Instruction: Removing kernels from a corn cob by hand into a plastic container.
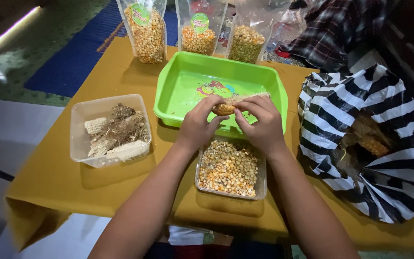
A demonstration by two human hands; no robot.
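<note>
Both hands on a corn cob (239,101), held over the near rim of the green tray (183,86), just above the clear tub of loose kernels (228,168). Left hand (198,125) curled around the cob's left end, thumb pressed on the kernel-covered part; right hand (263,123) closed on the middle, fingers wrapped over, thumb at the kernels. Cob long axis runs roughly left-right, far end tilted slightly up and away to the right; that end looks already bare and pale. Judgement: cob is light, stiff, rough enough not to slip; dry kernels pop off easily, so hold it by the stripped core. To the left, a clear tub of bare cobs and husk bits (113,132); striped bag (360,139) on the right; all on a yellow-covered table (49,182).
</note>
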